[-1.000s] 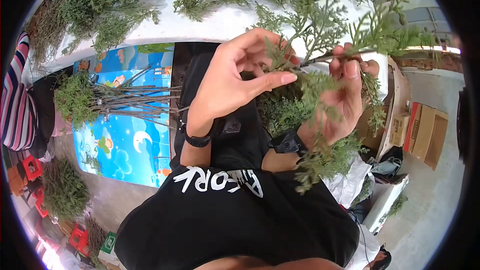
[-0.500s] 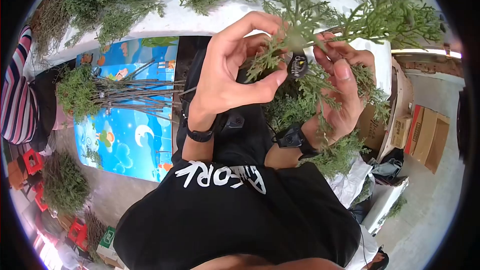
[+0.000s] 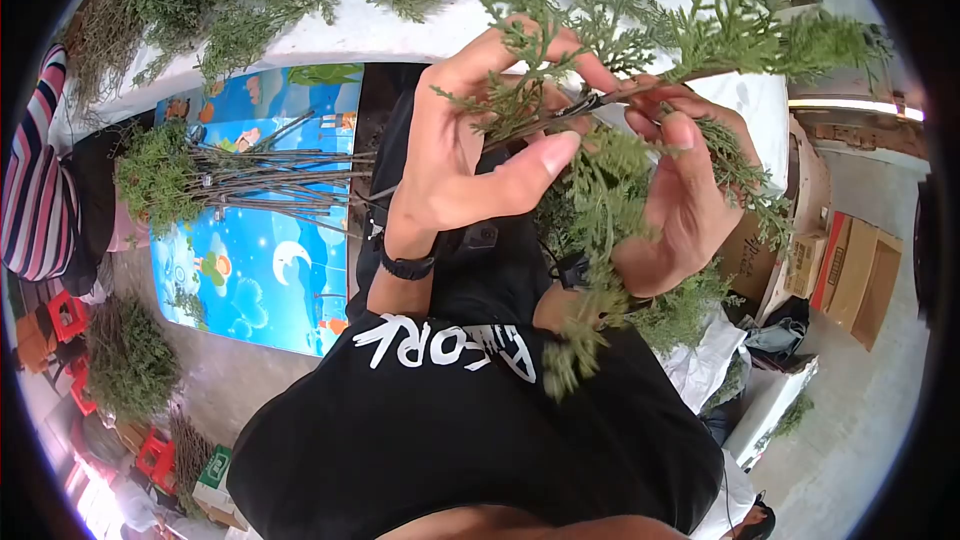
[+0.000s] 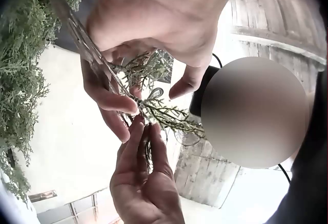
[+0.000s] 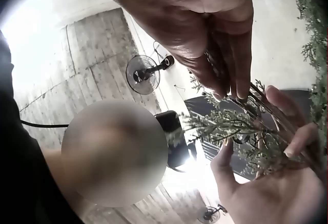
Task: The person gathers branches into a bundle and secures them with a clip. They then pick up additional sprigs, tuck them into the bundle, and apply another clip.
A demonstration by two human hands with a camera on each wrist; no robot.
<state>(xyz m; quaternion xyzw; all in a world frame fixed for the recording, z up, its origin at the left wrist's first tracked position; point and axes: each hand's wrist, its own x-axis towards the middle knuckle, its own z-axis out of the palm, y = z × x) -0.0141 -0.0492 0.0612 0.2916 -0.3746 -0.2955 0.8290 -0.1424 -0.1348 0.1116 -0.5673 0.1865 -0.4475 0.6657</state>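
Observation:
Both hands work a bunch of green conifer sprigs (image 3: 600,190) held up in front of my chest. My left hand (image 3: 520,130) curls its fingers round the thin brown stem (image 3: 560,115), thumb stretched out below it. My right hand (image 3: 660,125) pinches the same stem just to the right, and foliage hangs down past its palm. In the left wrist view, the left hand (image 4: 133,96) grips the dark stem (image 4: 92,55) and the right hand's fingertips (image 4: 148,132) touch a small sprig (image 4: 169,116). In the right wrist view, the right hand (image 5: 225,88) closes on the sprig (image 5: 230,124).
A bundle of long stems with green tops (image 3: 240,185) lies on a colourful picture mat (image 3: 250,270). More greenery is heaped on the white ledge (image 3: 330,35). Cardboard boxes (image 3: 850,275) stand at the right, a person in stripes (image 3: 30,190) sits at the left, and red crates (image 3: 150,455) lie lower left.
Both hands have lifted the sprigs a little higher and closer. The right hand's fingers have closed in on the stem, and a long piece of foliage now hangs down to my shirt.

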